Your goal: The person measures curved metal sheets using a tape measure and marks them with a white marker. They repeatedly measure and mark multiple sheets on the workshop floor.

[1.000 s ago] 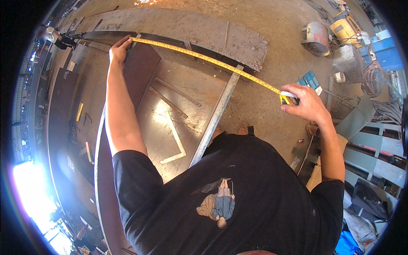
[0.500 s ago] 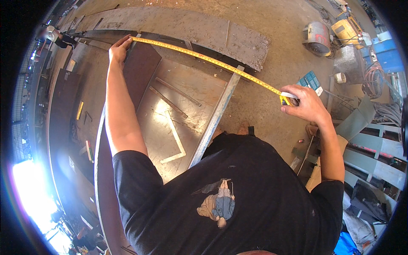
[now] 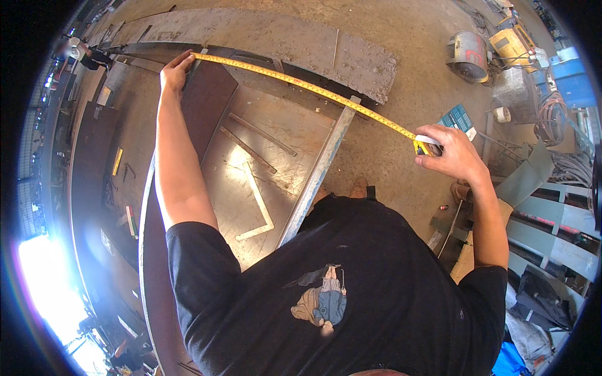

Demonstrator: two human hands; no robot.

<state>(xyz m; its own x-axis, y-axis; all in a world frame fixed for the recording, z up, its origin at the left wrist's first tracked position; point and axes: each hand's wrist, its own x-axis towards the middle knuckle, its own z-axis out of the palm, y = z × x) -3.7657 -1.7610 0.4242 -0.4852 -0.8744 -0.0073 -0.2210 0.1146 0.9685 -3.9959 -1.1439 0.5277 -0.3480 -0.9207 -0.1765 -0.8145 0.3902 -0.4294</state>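
A yellow tape measure blade (image 3: 301, 83) stretches across a steel frame, from upper left down to the right. My left hand (image 3: 176, 72) is closed with its fingers on the blade's end, at the top edge of a dark upright steel plate (image 3: 211, 94). My right hand (image 3: 449, 150) grips the tape measure case (image 3: 427, 146), out past the frame's right side. Midway the blade crosses over a grey steel edge (image 3: 323, 169). Below it, on the shiny metal sheet between the plates, lie an L-shaped steel square (image 3: 256, 200) and two thin metal bars (image 3: 249, 150).
Beyond the frame lies a long rusty beam (image 3: 282, 44). A metal drum (image 3: 470, 56), a yellow machine (image 3: 511, 47) and coiled cables (image 3: 552, 119) stand at the far right. Stacked grey-green steel parts (image 3: 552, 225) are near my right arm. Another person (image 3: 88, 53) is far left.
Almost nothing differs. Both hands keep their places and the tape stays stretched between them.
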